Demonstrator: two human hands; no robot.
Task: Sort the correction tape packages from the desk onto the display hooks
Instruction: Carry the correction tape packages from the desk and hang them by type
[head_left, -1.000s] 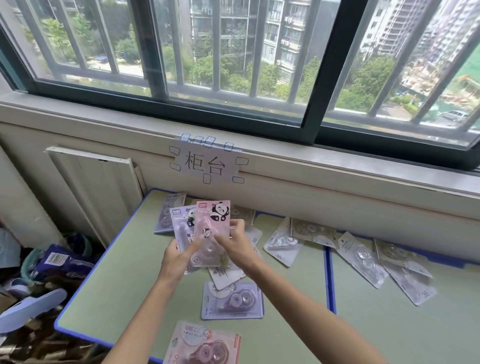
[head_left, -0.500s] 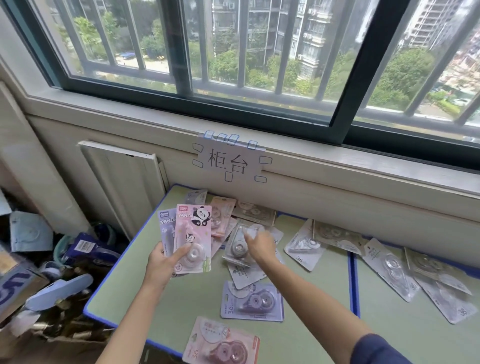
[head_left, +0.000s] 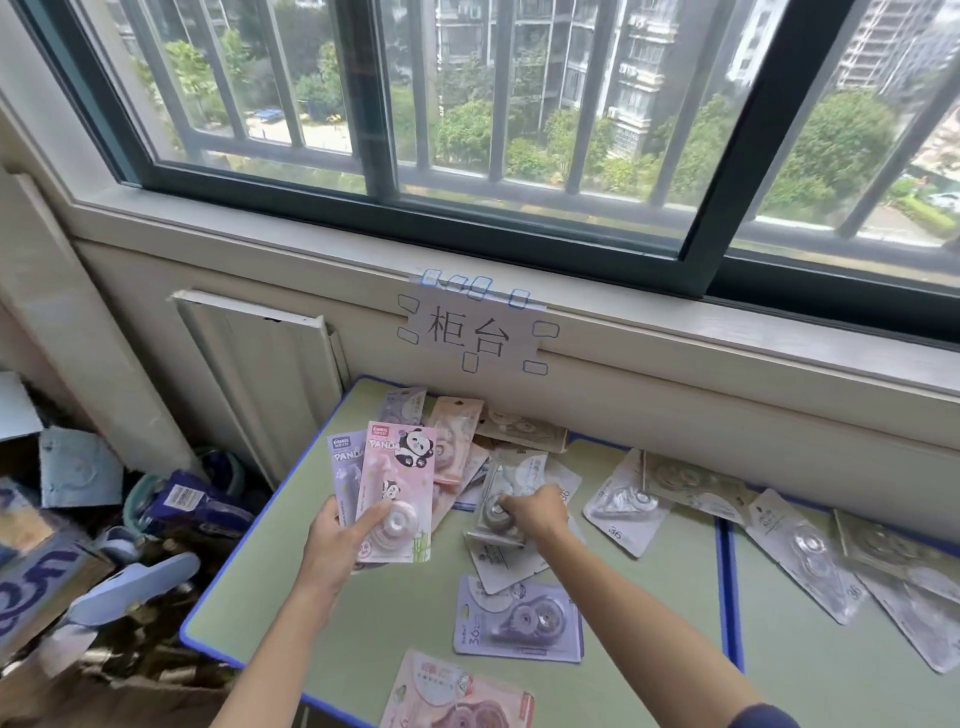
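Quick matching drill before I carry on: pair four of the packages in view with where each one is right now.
Things:
1. pink panda package
2. purple panda package
3. clear package
4. purple 36 package

Places:
A. lying flat on the desk, near the front, untouched
B. front of the stack in the left hand
C. under the right hand, in the pile
D. behind the pink one, same hand

Pairs: 1-B, 2-D, 3-C, 4-A
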